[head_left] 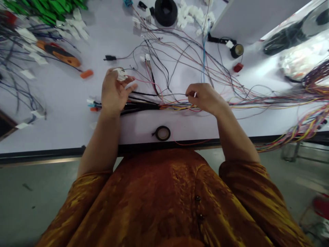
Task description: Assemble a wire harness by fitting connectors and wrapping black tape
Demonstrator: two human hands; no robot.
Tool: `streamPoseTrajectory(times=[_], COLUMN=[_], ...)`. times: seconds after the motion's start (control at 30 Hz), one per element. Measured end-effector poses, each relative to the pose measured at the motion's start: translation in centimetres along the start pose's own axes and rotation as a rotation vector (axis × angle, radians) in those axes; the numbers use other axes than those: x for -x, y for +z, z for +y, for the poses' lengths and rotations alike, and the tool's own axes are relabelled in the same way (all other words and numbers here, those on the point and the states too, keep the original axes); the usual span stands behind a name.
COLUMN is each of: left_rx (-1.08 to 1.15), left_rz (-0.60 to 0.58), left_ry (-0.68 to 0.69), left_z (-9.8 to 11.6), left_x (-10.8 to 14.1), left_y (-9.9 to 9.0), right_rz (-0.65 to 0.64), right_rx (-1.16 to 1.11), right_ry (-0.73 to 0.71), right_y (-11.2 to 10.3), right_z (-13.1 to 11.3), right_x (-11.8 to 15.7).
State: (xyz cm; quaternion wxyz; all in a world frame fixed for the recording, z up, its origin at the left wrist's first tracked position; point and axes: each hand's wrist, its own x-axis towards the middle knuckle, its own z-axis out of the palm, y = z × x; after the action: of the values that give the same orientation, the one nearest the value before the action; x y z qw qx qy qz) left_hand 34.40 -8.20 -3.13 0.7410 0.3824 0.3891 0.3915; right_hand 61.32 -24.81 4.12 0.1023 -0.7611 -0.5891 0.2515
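My left hand (115,89) holds a white plastic connector (120,74) between thumb and fingers, with a thin pink wire trailing from it to the right. Across the table my right hand (202,96) pinches a thin dark wire (177,94) at its fingertips. Under both hands runs a long wiring harness (169,107), its left part wrapped in black and its right part loose coloured wires. Small blue and orange connectors (94,109) end the harness beside my left wrist. A roll of black tape (162,133) lies flat near the table's front edge.
Orange-handled cutters (59,53) lie at the left among loose wires. Green pieces (46,10) and white connectors (190,15) are heaped at the back, near a large black tape roll (166,13). A thick wire bundle (316,79) fills the right side.
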Motion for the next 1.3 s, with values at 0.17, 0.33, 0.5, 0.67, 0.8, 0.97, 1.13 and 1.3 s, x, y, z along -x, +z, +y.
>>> streamPoseTrajectory(times=[0.17,0.33,0.5,0.67,0.8,0.97,1.13,1.3], left_rx=[0.022,0.001,0.039,0.044,0.116,0.062,0.046,0.076], left_rz=[-0.010,-0.018,-0.016,-0.003,-0.001,0.018,0.049,0.012], left_ry=[0.019,0.020,0.038,0.018,0.002,-0.020,-0.032,-0.011], left_z=[-0.4,-0.5,-0.6,-0.6,-0.5,0.0,0.5,0.3], left_x=[-0.3,-0.5,-0.4,-0.5,-0.4,0.1,0.4,0.4], left_y=[-0.3,-0.2,-0.3,-0.3,-0.1,0.3,0.9,0.7], right_rz=[0.128,0.224,0.170,-0.103,-0.087,-0.001,-0.045,0.121], right_rx=[-0.027,-0.363,-0.456,0.023,0.185,0.157,-0.045,-0.289], right_ry=[0.010,-0.063,-0.165,-0.072,-0.036,-0.103,-0.168,-0.099], right_y=[1.7,3.4,2.6,1.1,1.4,2.3,3.0,2.7], right_z=[0.4,1.1,-0.5,-1.2,-0.7,0.2,0.5,-0.6], right_x=[1.2,1.4,1.1,3.4,5.6,6.2,5.4,3.8])
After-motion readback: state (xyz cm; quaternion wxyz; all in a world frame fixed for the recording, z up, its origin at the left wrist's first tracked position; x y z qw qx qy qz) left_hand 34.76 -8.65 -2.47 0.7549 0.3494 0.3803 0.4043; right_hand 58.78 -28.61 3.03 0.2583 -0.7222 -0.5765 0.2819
